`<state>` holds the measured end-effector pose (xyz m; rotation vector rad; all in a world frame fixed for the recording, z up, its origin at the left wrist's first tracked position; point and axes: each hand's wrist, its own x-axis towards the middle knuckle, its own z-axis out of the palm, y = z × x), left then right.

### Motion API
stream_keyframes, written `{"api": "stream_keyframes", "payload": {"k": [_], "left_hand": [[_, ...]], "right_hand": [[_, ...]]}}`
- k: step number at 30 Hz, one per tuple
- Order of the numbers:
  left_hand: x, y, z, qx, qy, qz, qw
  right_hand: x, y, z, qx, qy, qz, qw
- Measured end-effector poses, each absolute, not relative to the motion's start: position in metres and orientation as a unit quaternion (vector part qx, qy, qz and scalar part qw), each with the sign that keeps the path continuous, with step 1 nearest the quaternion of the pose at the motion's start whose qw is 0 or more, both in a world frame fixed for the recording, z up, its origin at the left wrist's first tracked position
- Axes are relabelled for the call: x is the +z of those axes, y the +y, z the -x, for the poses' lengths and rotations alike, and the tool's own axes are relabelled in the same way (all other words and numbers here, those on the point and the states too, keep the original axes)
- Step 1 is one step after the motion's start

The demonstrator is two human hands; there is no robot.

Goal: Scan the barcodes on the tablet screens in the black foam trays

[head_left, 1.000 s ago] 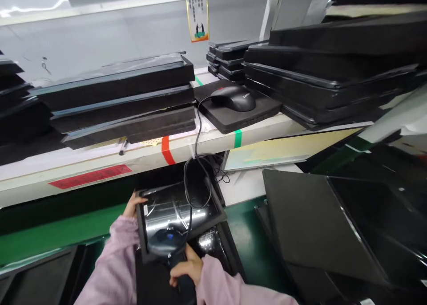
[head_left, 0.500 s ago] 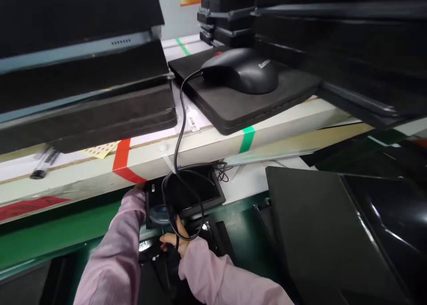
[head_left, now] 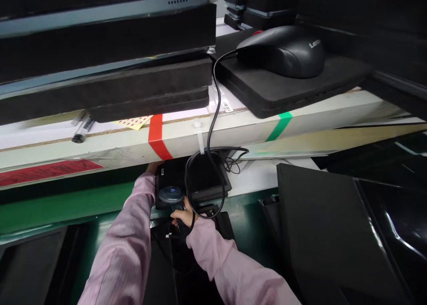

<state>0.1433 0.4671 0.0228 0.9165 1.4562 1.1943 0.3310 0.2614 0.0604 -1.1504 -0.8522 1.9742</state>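
Under the white shelf edge [head_left: 233,129], my left hand [head_left: 153,167] grips the far left corner of a black framed tray [head_left: 213,187]; only a few fingers show beyond the pink sleeve. My right hand [head_left: 183,216] is closed round the handle of a black handheld scanner [head_left: 171,193], whose round head with a blue light rests over the tray's left part. A black cable loop [head_left: 203,185] hangs down in front of the tray.
A black mouse [head_left: 282,51] sits on a foam pad [head_left: 293,89] on the shelf, its cable dropping over the edge. Stacked black foam and tablets [head_left: 106,64] fill the shelf's left. A pen [head_left: 82,129] lies there. Large black panels [head_left: 333,233] lean at the right.
The view has moved closer and lower toward the shelf. Both hands have pushed the tray and scanner further back under the shelf, out of the open light.
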Motion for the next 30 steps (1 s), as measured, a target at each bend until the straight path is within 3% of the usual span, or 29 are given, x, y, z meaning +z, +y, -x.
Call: {"api": "stream_keyframes", "payload": {"k": [8, 13, 15, 19, 24, 30], "left_hand": [[0.034, 0.462, -0.141, 0.445, 0.613, -0.423, 0.497], [0.041, 0.461, -0.143, 0.404, 0.660, -0.454, 0.441], [0.050, 0.463, -0.140, 0.397, 0.682, -0.487, 0.374], [0.078, 0.440, -0.118, 0.354, 0.700, -0.609, 0.118], [0.093, 0.302, -0.087, 0.314, 0.665, -0.676, 0.049], [0.043, 0.069, -0.063, 0.283, 0.775, -0.565, 0.015]], "right_hand": [[0.054, 0.257, -0.309, 0.744, -0.319, 0.457, 0.369], [0.082, 0.246, -0.344, 0.781, -0.304, 0.437, 0.327], [0.099, 0.227, -0.383, 0.769, -0.313, 0.457, 0.320], [0.119, 0.155, -0.475, 0.738, -0.374, 0.502, 0.252], [0.109, 0.043, -0.523, 0.721, -0.302, 0.601, 0.166], [0.104, -0.022, -0.492, 0.709, -0.274, 0.626, 0.174]]}}
